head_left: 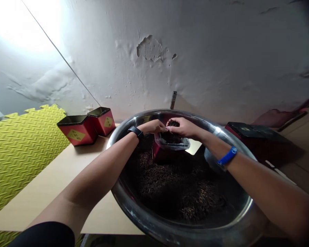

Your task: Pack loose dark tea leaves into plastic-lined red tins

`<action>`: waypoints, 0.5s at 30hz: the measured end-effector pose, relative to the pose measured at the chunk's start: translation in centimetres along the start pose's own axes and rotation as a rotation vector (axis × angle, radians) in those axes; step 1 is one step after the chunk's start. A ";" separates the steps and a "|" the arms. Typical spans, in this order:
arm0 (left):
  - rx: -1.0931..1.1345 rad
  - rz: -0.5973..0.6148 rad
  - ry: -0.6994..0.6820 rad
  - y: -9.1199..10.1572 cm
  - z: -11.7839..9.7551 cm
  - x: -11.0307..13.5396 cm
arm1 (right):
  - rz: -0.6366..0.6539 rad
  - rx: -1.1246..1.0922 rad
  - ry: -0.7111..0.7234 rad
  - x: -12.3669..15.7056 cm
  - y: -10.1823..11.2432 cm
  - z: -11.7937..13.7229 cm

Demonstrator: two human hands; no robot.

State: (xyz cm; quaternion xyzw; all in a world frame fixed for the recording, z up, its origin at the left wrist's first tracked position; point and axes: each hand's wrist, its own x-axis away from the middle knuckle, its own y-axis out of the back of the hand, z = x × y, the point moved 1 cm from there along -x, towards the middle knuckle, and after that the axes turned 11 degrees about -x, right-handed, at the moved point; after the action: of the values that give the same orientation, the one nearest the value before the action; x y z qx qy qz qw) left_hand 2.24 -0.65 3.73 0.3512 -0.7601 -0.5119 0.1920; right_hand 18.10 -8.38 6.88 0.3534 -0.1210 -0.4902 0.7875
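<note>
A large metal basin (154, 236) holds loose dark tea leaves (157, 178). Inside it, toward the back, stands a red tin (162, 154) with a clear plastic container (177, 146) at its top; more dark leaves lie in that container. Over the container my right hand (185, 127) is closed round a small clump of dark leaves (173, 123). My left hand (153, 126) meets it from the left, fingers pinched together at the right fingertips; what they grip, if anything, is too small to make out.
Two open red tins (78, 132) with yellow labels stand on the wooden table (92, 164) to the left. A dark red box (244, 132) sits right of the basin. Yellow foam matting (20, 144) covers the far left. A peeling wall (208, 61) rises close behind.
</note>
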 end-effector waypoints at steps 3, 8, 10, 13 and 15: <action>-0.008 0.039 -0.006 0.2 -0.1 0.1 | 0.052 0.194 0.043 -0.3 0.6 -1.2; -0.034 0.055 0.009 0.5 -0.4 0.2 | 0.025 0.304 0.054 0.4 1.3 -1.8; -0.044 0.055 0.025 0.5 -0.4 0.1 | 0.045 0.387 0.044 0.4 1.1 -2.0; -0.045 0.053 0.018 0.4 -0.5 0.1 | 0.136 0.372 0.100 0.2 0.6 -2.3; -0.052 0.051 0.026 0.4 -0.5 0.1 | 0.112 0.309 0.119 0.1 0.6 -2.4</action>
State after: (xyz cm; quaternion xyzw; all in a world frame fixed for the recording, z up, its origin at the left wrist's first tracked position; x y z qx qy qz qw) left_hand 2.34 -0.97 4.29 0.3332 -0.7528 -0.5216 0.2239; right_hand 19.86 -7.27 5.58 0.4913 -0.1677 -0.3992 0.7557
